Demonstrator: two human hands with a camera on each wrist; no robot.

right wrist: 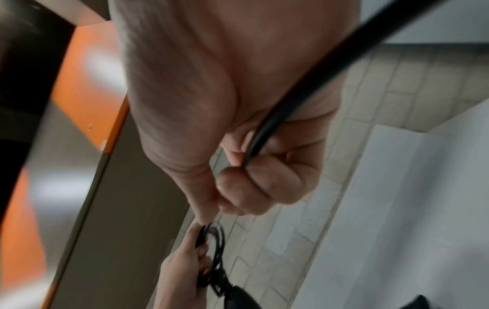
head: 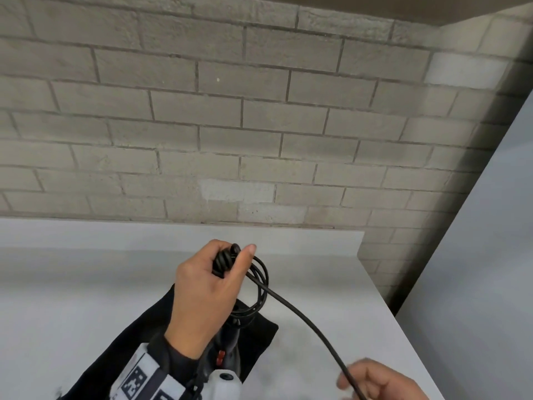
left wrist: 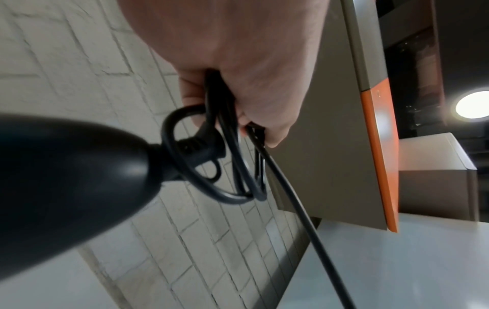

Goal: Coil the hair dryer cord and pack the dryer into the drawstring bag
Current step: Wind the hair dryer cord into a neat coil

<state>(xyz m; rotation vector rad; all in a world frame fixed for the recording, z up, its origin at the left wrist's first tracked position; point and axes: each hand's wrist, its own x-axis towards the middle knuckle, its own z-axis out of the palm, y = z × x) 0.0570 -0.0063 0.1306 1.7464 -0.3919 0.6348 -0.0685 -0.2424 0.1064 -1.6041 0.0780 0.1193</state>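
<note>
My left hand (head: 210,287) grips several loops of the black cord (head: 259,284) held up above the table; the same coil (left wrist: 211,163) shows in the left wrist view. The black hair dryer (head: 227,350) hangs below that hand, its handle end (left wrist: 66,184) close to the left wrist camera. One straight run of cord (head: 311,321) stretches down and to the right into my right hand (head: 377,382), whose curled fingers (right wrist: 264,179) pinch it. The black drawstring bag (head: 259,336) lies flat on the table under the dryer, partly hidden by my left arm.
The pale grey table (head: 86,298) meets a grey brick wall (head: 230,125) behind. A light panel (head: 490,255) stands at the right. A grey cabinet with an orange edge (left wrist: 381,146) hangs overhead.
</note>
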